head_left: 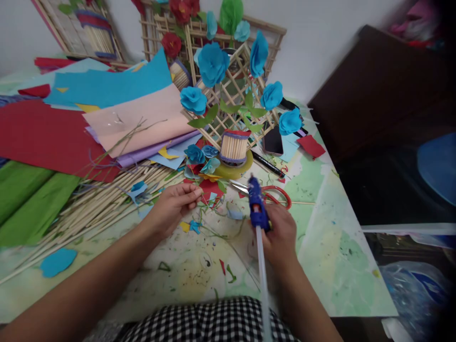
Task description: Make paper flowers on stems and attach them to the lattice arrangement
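Note:
My right hand (281,232) is wrapped round a blue hot glue gun (255,197), nozzle pointing away from me. A long whitish glue stick (262,275) runs out of its back toward my lap. My left hand (174,206) is closed in a pinch, with thumb and forefinger together; a thin bit shows at the fingertips, too small to name. Just beyond the hands stands a lattice of thin sticks (231,90) bearing blue paper flowers (213,64) and green paper leaves. A small stick pot (235,147) is at its foot. Red-handled scissors (276,194) lie behind the glue gun.
Bamboo sticks (107,213) and sheets of red paper (46,133), blue paper (114,90) and green paper (32,199) cover the left side. A phone (273,141) and black pen (269,164) lie right of the lattice. Paper scraps litter the table (331,266).

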{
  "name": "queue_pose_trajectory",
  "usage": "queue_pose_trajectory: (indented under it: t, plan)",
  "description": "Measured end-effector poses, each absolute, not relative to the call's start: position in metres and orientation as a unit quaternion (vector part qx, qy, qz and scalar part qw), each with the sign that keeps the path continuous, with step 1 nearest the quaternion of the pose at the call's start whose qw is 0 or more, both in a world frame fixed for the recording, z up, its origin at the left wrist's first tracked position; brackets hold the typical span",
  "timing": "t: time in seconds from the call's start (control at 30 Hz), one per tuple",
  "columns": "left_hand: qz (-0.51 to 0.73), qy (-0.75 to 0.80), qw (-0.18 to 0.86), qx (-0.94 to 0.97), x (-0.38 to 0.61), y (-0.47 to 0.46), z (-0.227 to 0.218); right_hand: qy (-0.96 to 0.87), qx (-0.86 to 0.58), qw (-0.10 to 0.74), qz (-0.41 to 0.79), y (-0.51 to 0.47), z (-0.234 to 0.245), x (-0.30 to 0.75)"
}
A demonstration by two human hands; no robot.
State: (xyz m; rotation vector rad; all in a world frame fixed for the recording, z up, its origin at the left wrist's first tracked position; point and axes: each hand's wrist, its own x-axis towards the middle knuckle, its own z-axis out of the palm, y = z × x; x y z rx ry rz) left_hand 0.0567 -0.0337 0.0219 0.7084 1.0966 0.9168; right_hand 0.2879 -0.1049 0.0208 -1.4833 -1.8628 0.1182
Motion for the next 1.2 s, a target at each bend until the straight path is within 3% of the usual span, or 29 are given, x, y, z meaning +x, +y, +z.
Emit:
queue_pose_trajectory:
  t: [0.13, 0.33, 0.5, 0.63, 0.9, 1.2]
  plan:
    - [0.404, 0.470, 0.734, 0.279, 0.056, -0.035, 0.025, -0.649, -0.714, 0.256, -0.053, -0.094, 0.020, 0.316]
    - [0.390, 0.419, 0.780, 0.253, 0.058, -0.038, 0.034, -0.620, -0.764, 0.170, -0.045, -0.086, 0.008, 0.340]
    - [0.391, 0.413, 0.780, 0.260, 0.060, -0.042, 0.036, -0.610, -0.752, 0.238, -0.080, -0.087, 0.037, 0.318]
    - [0.381, 0.399, 0.786, 0.279, 0.062, -0.044, 0.036, -0.717, -0.605, 0.337, 0.082, -0.081, 0.061, 0.273]
    - [0.400, 0.398, 0.778, 0.276, 0.060, -0.040, 0.041, -0.697, -0.517, 0.363, 0.339, -0.056, 0.052, 0.221]
    - [0.417, 0.416, 0.761, 0.272, 0.058, -0.039, 0.037, -0.676, -0.533, 0.397, 0.319, -0.052, 0.056, 0.219]
